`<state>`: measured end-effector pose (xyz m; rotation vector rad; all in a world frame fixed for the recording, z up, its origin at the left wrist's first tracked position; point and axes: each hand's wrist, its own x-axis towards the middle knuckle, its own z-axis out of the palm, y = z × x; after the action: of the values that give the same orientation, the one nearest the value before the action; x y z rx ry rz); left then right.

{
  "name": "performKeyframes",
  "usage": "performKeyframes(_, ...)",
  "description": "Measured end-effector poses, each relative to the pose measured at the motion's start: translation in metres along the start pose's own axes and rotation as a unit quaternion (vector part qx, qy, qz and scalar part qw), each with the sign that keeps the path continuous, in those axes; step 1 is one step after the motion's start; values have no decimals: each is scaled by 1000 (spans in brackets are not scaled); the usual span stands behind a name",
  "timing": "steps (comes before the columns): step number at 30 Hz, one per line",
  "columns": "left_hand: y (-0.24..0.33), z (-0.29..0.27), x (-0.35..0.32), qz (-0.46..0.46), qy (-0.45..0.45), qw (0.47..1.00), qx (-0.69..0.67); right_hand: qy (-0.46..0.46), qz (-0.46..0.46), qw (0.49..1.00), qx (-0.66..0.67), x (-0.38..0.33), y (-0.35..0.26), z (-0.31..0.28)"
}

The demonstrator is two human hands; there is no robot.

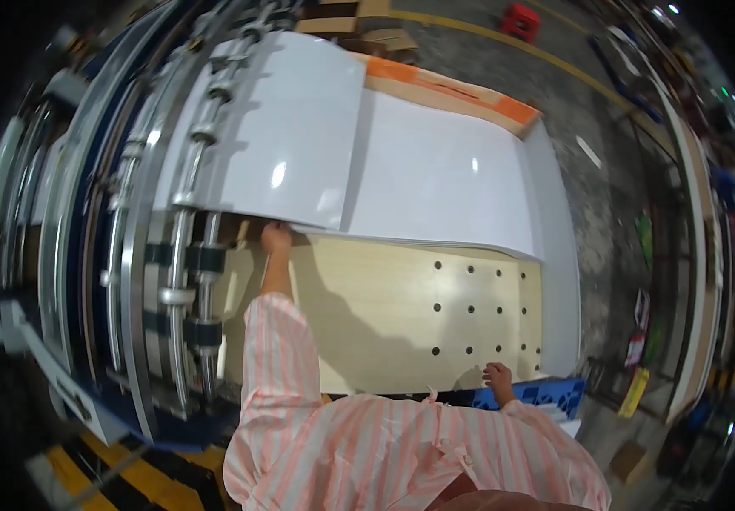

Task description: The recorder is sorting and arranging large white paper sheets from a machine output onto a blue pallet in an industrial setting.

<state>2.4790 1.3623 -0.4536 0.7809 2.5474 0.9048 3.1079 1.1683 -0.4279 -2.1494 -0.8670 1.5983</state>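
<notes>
Two bare hands are at work around the bench (367,298). The left hand (276,238) is at the bench's left part, close to the rollers, with its fingers bent in at the near edge of the upper white sheet (299,128); whether they pinch that edge or only touch it, I cannot tell. It is probably there because the sheet's edge is within reach at that spot. The right hand (498,378) hangs over the bench's near right edge, fingers loosely part-bent (nothing shows in it), perhaps just out of the way.

The upper sheet extends from the roller machine (184,200), left of the bench, over the sheet pile (444,162) on the bench's far half. A pale side board (559,255) along the bench's right end and an orange-edged cardboard strip (452,89) at its far side seem set as stops, keeping the pile square.

Counted: one upper sheet; one pile, its layers too thin to number; one side board; one cardboard strip; thirteen dark dots on the bench's right part; one red stool (520,21) on the floor beyond it.
</notes>
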Motion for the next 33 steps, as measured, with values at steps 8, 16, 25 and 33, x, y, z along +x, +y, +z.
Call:
performKeyframes(8,18,-1,-19,89,68,990,92,-16,49,999,11,13,-41,26)
performKeyframes(16,15,-8,-20,-135,-47,841,-523,-47,65,996,26,17,-54,41)
performKeyframes(25,8,1,-22,-183,-117,662,-717,-41,82,996,4,26,-45,29)
performKeyframes(33,48,5,-42,-186,-128,715,-662,131,-276,908,-286,53,-55,40)
